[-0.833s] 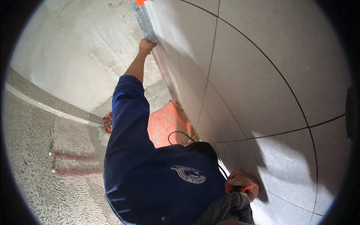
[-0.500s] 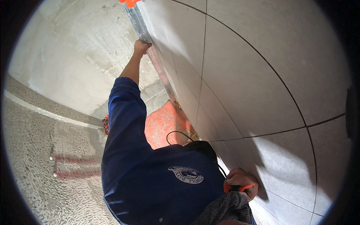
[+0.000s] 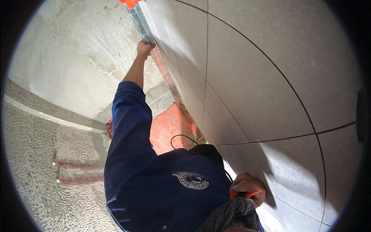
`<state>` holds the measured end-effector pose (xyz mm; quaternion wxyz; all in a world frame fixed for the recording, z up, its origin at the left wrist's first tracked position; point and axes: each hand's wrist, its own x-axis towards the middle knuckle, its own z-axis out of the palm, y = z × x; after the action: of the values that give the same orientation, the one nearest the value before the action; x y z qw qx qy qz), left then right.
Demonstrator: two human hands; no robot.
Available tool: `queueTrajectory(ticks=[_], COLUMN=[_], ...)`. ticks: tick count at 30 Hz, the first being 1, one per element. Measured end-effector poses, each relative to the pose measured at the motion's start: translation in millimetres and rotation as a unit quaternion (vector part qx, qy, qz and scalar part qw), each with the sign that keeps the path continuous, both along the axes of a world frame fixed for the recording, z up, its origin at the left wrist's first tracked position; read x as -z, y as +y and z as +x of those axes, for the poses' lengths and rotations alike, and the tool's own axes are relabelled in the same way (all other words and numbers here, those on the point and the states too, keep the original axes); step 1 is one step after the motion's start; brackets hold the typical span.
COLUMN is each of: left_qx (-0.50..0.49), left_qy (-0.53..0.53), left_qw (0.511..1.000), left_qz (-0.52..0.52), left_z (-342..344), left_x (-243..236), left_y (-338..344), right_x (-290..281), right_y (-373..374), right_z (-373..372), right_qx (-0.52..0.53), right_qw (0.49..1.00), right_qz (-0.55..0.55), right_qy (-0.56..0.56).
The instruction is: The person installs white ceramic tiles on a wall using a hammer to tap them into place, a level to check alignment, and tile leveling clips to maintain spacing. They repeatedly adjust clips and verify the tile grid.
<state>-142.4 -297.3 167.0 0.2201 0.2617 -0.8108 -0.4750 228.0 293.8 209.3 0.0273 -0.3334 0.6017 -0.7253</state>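
My left hand (image 3: pixel 145 48), at the end of my outstretched blue-sleeved arm, grips a long metal straightedge (image 3: pixel 139 23) with an orange end piece (image 3: pixel 130 3), lying along the far edge of the large grey tiles (image 3: pixel 270 89). At lower right, my right hand (image 3: pixel 248 183) is closed on an orange-and-black tool (image 3: pixel 253 193) close to the tile surface, beside a patterned dark cloth (image 3: pixel 235 214). What kind of tool it is, I cannot make out.
Rough plaster (image 3: pixel 77 54) fills the upper left. A textured grey surface (image 3: pixel 54 139) with red-marked strips curves across the lower left. An orange-red sheet (image 3: pixel 170 127), stained grey, lies below the straightedge, with a black cable (image 3: pixel 185 136) looped over it near some small yellow pieces.
My left hand and the straightedge have shifted slightly leftward in the picture, along with the tiles. Both hands keep their holds.
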Motion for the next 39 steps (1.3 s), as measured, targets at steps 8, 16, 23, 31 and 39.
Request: queueTrajectory(ticks=[8, 16, 23, 31, 39], left_qx=[-0.022, 0.001, -0.009, 0.000, 0.012], left_qy=[0.040, -0.002, 0.046, 0.055, 0.074], left_qw=[0.999, 0.999, 0.997, 0.993, 0.988], left_qz=[0.015, 0.040, 0.065, 0.103, 0.138], left_z=[5.7, 3.4, -4.5, 1.0, 2.0], left_x=[0.0, 5.2, 17.9, 14.4, 13.7], left_y=[5.4, -1.2, -12.6, -9.2, -7.3], right_x=[-3.9, -9.6, -7.1, -3.8, -4.3], right_y=[-1.1, -3.7, -2.3, -4.2, -0.3], right_z=[-1.1, -0.3, 1.0, 2.7, -5.2], right_qx=[0.008, 0.021, 0.025, 0.039, 0.004], right_qw=[1.000, 0.999, 0.999, 0.999, 0.999], right_qz=[0.021, 0.034, 0.036, 0.016, 0.030], right_qy=[0.001, 0.004, -0.006, -0.011, 0.012])
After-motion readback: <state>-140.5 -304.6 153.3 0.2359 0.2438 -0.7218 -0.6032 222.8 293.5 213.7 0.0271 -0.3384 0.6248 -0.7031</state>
